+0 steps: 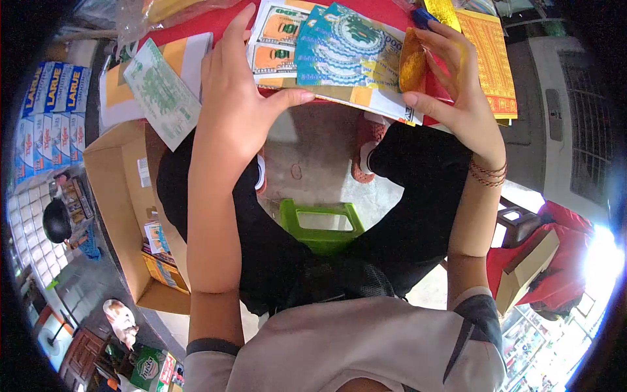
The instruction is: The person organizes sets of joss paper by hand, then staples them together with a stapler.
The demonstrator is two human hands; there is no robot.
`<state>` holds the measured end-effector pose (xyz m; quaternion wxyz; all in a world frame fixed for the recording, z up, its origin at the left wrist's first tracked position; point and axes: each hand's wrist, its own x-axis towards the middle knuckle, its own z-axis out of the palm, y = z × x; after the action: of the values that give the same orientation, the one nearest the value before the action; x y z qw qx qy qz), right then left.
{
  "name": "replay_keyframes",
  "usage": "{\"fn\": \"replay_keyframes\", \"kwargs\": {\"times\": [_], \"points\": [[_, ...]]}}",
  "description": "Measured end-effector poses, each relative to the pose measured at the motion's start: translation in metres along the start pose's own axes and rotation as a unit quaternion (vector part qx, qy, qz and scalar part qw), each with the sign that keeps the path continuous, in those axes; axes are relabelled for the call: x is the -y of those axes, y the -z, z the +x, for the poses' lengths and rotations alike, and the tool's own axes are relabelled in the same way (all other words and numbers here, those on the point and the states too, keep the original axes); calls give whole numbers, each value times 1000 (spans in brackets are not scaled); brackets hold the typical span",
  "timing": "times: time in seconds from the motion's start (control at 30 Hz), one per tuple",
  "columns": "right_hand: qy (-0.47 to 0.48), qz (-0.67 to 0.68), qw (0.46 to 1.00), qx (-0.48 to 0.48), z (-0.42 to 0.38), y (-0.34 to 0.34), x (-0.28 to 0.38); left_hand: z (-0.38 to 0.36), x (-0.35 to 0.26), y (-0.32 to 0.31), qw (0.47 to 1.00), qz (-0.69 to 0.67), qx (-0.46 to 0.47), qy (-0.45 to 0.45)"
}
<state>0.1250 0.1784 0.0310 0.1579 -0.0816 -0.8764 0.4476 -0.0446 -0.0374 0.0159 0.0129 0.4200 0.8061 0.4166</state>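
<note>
A stack of paper banknotes point(349, 49) lies across the red surface at the top of the view. Blue notes are fanned over orange-and-white notes marked 100 point(274, 46), with white sheets beneath. My left hand point(232, 91) is at the stack's left end, thumb along the near edge and fingers pointing away. At the right end, my right hand point(454, 81) curls round, its thumb on the near corner. Shiny gold paper point(413, 62) sits under its fingers. A loose pale green note point(162, 95) lies left of my left hand.
Yellow printed sheets point(486, 59) lie at the right, and clear plastic wrapping point(163, 19) at the upper left. An open cardboard box point(121, 196) stands left of my legs. A green stool point(323, 238) is between my legs; a cat point(121, 320) is on the floor.
</note>
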Motion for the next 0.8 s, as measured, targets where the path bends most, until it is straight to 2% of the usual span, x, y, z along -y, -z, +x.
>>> {"fn": "replay_keyframes", "kwargs": {"times": [0.07,0.13,0.2,0.23,0.3,0.43,0.6,0.7,0.73,0.8], "points": [[5,23,1000,7,-1,2,0,2,4,-1,998,-54,19,-13],[-3,79,997,-9,-2,4,0,2,-3,4,999,-25,2,-24],[-19,116,993,-18,-4,5,2,7,-22,16,992,-19,70,104],[-22,109,994,-21,-5,7,3,5,-22,16,992,-20,68,106],[-25,102,994,-20,-5,10,2,4,-19,15,997,-16,49,62],[-14,85,996,-12,-8,12,-1,3,-20,14,996,-17,49,67],[-31,91,995,-35,-8,4,2,2,-15,13,999,-14,35,29],[-3,-51,999,-18,-6,-3,7,2,-15,13,998,-29,34,35],[-1,-53,998,-25,-4,-7,10,1,-8,8,999,-28,35,29],[24,-126,991,-36,-2,-15,16,-1,4,-3,998,-25,-25,-58]]}}
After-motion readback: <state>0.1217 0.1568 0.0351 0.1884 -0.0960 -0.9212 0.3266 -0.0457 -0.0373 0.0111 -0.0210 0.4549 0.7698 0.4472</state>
